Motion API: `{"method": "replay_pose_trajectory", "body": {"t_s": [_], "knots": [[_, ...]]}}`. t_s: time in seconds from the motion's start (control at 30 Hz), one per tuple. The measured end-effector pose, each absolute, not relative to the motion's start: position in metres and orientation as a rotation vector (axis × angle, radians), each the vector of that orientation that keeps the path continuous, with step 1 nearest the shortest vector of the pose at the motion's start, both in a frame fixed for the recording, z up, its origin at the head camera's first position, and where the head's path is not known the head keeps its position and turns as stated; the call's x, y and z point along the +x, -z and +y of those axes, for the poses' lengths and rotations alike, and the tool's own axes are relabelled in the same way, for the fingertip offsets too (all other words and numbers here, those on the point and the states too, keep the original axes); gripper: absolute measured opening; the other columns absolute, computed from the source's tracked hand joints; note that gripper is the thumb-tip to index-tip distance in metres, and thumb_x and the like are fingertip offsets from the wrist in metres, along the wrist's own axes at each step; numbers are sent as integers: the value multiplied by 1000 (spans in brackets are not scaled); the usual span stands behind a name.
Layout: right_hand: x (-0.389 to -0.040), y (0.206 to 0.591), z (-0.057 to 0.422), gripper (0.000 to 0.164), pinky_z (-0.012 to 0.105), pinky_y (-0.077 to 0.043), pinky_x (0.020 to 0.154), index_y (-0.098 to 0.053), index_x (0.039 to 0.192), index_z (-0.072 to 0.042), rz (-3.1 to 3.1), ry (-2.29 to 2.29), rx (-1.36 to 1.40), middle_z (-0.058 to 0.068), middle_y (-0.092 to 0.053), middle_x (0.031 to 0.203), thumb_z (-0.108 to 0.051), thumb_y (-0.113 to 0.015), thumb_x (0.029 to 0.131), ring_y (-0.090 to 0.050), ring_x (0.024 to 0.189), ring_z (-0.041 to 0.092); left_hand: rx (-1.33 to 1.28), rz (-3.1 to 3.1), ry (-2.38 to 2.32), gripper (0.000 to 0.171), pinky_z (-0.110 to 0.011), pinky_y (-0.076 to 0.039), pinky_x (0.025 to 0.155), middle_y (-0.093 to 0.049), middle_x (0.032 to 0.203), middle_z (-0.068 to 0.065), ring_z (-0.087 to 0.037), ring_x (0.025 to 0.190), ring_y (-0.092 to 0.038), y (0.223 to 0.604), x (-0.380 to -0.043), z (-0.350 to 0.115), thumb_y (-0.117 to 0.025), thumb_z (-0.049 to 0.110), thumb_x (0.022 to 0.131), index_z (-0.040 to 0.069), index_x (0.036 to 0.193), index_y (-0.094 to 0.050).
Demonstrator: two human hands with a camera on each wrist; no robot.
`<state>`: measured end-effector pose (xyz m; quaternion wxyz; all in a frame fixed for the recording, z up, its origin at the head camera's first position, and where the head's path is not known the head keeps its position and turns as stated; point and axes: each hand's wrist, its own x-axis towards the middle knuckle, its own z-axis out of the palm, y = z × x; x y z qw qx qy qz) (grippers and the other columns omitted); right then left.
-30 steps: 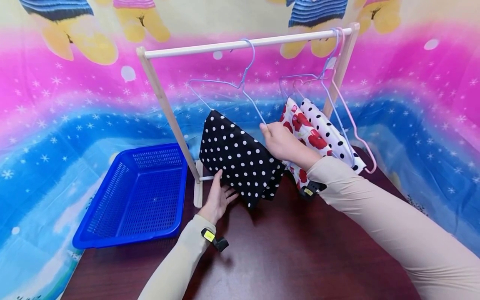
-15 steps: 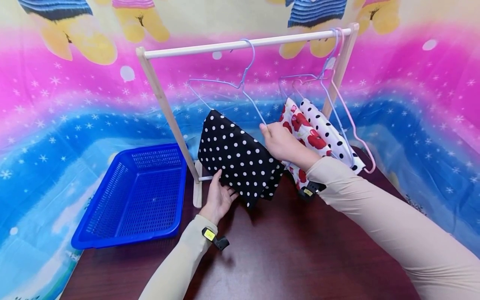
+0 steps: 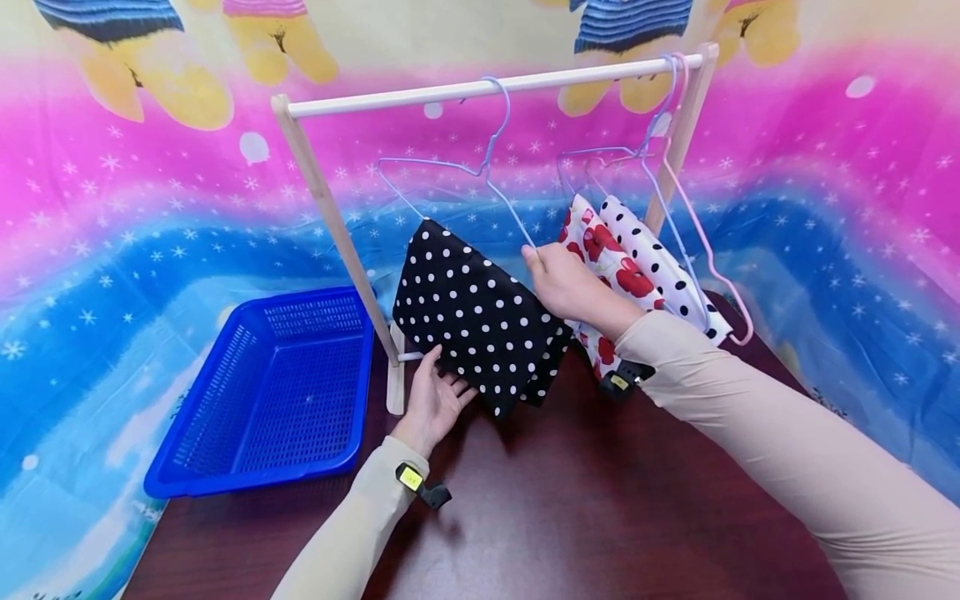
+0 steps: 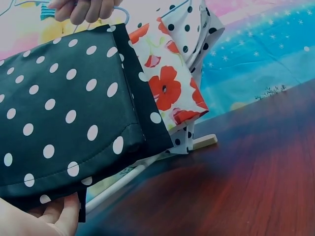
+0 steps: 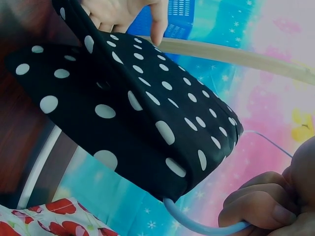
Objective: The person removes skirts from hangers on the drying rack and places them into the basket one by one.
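Note:
A black cloth with white dots (image 3: 472, 317) hangs folded over the lower bar of a light blue hanger (image 3: 450, 164), tilted down to the right. The hanger hooks over the wooden rail (image 3: 397, 98). My right hand (image 3: 566, 283) grips the hanger's right corner; its curled fingers show in the right wrist view. At the cloth's lower left edge is my left hand (image 3: 431, 400), thumb in front and loosely bent fingers under the edge. The left wrist view shows those fingers (image 4: 64, 214) touching the cloth's underside, partly hidden.
A red-flowered cloth (image 3: 626, 267) on another blue hanger and a white cloth with black dots (image 3: 652, 250) on a pink hanger (image 3: 705, 242) hang at the rail's right end. Left of the rack, a blue basket (image 3: 345, 454) sits on the dark red table (image 3: 600, 500).
The left hand has dropped very slightly at the cloth's lower edge, and the cloth's left side has shifted a little left. The right hand keeps its hold on the hanger.

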<state>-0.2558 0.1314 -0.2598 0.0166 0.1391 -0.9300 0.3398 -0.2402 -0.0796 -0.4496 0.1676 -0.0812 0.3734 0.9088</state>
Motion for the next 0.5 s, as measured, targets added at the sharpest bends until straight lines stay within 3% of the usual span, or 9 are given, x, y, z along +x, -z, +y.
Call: {"method": "replay_pose_trajectory", "body": {"t_s": [0.2,0.33,0.5], "knots": [[-256,260,133,49,29,-38,52,-39,68,-9,-2886,-1057,443,0,-35,56,-28,-29,112,-39,48,16,-209,1105,-2561,52,-47,-30,123,-50,140,-9,-28,135,-48,447,-234,-84,-36,45,106,12,146,-30],[-256,259,134,49,29,-38,52,-39,68,-9,-2883,-1049,439,0,-35,56,-28,-30,112,-39,48,17,-198,1149,-2546,45,-38,-42,108,-59,124,-2,-19,116,-59,444,-228,-88,-35,46,106,15,139,-36],[-257,260,134,50,29,-37,52,-38,67,-9,-2884,-1049,448,0,-35,56,-28,-29,112,-38,48,17,-131,1194,-2530,41,-30,-50,96,-63,116,2,-15,108,-64,440,-219,-98,-32,44,107,15,136,-38]]}}
